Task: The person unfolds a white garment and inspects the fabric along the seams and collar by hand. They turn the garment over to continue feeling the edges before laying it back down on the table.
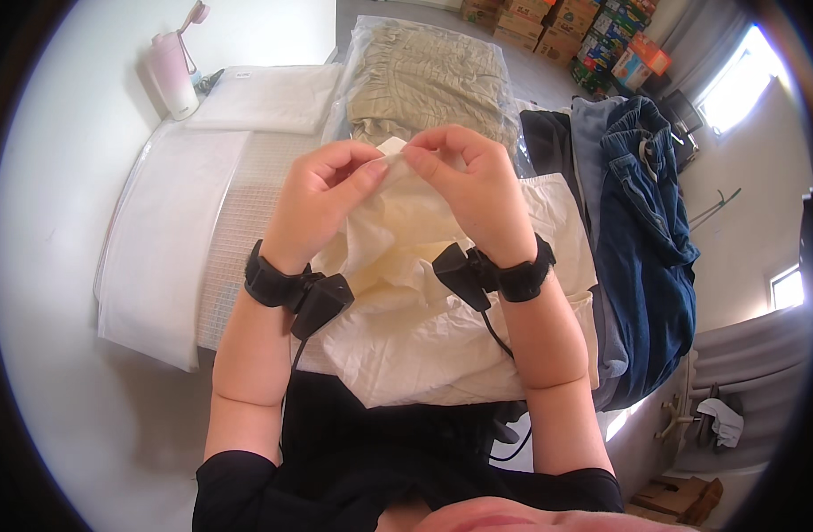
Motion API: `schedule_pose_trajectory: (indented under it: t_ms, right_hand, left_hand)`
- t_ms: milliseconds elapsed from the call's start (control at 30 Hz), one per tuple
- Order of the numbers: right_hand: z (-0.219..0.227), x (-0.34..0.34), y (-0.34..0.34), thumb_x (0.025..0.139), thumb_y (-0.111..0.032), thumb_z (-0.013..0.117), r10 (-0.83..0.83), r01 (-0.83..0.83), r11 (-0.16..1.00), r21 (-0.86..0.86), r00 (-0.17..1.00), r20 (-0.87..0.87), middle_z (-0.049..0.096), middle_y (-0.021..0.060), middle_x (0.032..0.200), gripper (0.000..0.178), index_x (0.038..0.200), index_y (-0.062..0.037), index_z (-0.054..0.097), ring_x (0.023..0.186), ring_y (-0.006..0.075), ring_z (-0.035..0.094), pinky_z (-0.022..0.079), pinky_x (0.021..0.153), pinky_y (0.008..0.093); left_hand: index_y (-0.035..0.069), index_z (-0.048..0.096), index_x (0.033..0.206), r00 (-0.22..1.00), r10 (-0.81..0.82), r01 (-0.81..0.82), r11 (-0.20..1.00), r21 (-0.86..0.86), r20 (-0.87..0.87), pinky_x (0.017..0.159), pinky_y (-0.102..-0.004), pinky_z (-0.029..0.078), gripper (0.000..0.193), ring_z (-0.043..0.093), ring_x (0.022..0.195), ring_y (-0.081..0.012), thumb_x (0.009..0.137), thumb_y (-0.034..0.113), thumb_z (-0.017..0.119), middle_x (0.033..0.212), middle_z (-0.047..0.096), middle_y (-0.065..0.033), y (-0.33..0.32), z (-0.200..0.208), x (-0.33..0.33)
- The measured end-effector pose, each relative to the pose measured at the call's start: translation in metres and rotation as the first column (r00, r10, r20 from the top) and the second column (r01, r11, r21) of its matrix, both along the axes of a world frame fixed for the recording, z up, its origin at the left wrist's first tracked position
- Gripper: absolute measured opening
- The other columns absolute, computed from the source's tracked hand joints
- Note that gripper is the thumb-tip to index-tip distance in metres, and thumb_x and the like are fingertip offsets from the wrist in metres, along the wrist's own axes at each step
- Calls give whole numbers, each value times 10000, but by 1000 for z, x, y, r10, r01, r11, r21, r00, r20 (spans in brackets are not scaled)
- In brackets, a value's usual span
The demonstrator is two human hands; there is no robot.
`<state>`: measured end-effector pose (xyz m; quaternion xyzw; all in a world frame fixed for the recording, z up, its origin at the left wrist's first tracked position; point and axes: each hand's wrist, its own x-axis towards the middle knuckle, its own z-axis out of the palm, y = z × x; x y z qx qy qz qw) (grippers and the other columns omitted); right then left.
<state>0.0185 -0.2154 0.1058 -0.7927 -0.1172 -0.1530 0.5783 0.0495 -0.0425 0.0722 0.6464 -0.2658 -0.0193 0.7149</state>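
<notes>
A cream cloth garment (424, 355) lies rumpled over the near part of the table. One edge of it is lifted between my two hands, side by side near the middle of the view. My left hand (320, 197) is closed, thumb and fingers pinching that edge. Just to its right, my right hand (470, 184) pinches the same edge, its fingertips close to the left ones. A small white piece, perhaps a label (391, 145), sticks up between the fingertips. Part of the garment is hidden behind my hands and wrists.
Beyond my hands lies a clear bag with folded khaki clothing (429, 80). Dark blue jeans (646, 239) and other trousers are piled on the right. White plastic bags (163, 239) lie at the left, near a pink bottle (171, 80). Boxes (522, 22) stand far back.
</notes>
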Motion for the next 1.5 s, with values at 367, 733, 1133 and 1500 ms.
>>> schedule_pose_trajectory:
  t_ms: [367, 733, 1133, 1500]
  right_hand:
    - [-3, 2, -1, 808, -135, 584, -73, 73, 997, 8, 997, 8, 560, 37, 697, 162, 859, 19, 584, 630, 79, 483, 400, 567, 235]
    - [-11, 9, -3, 839, -134, 566, -22, 20, 999, 46, 999, 44, 573, 42, 774, 147, 916, -9, 576, 718, 106, 507, 422, 635, 248]
    - [-3, 1, 2, 798, -115, 632, 30, -28, 999, 37, 999, -35, 629, 50, 756, 161, 875, 24, 603, 677, 76, 552, 446, 609, 218]
    - [-5, 2, 3, 810, -105, 617, 18, -16, 998, 57, 999, -37, 617, 46, 766, 156, 896, 23, 590, 672, 71, 538, 439, 599, 216]
  left_hand:
    - [-12, 594, 953, 1000, -8, 8, 1000, 5, -12, 683, -188, 424, 129, 524, 763, -39, 862, 72, 556, 841, 598, 5, 1, -1, 3]
    - [-9, 601, 945, 1000, 5, -5, 1000, -13, 8, 675, -183, 424, 121, 526, 750, -38, 852, 62, 569, 823, 597, 10, -1, -2, 3]
    - [-2, 607, 910, 1000, -6, 6, 1000, 7, 17, 676, -188, 428, 91, 525, 742, -38, 846, 55, 578, 807, 593, 17, -1, 0, 2]
    - [4, 605, 898, 1000, 12, -12, 1000, 24, 0, 618, -171, 403, 87, 501, 702, -21, 846, 68, 576, 782, 578, 30, 0, -2, 3]
